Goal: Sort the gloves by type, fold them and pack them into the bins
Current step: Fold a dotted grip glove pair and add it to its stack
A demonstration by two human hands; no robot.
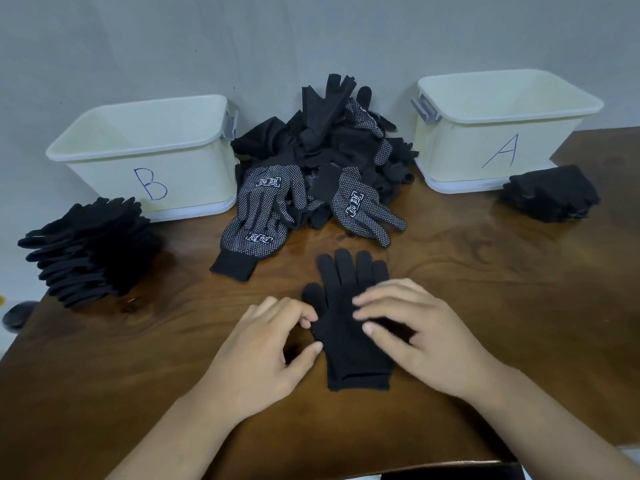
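A plain black glove (349, 306) lies flat on the wooden table (519, 289), fingers pointing away from me. My left hand (263, 344) pinches its left edge between thumb and curled fingers. My right hand (412, 330) rests on the palm of the glove with fingers spread flat. Behind it a loose heap of black gloves (322, 147) leans against the wall, with white-dotted gloves (263, 209) lying at its front. Bin B (149, 157) stands at the left and bin A (498, 129) at the right, both cream-coloured with nothing visible inside.
A stack of plain black gloves (90, 251) sits in front of bin B near the table's left edge. A smaller folded stack of gloves (550, 194) lies in front of bin A. A grey wall runs behind the bins.
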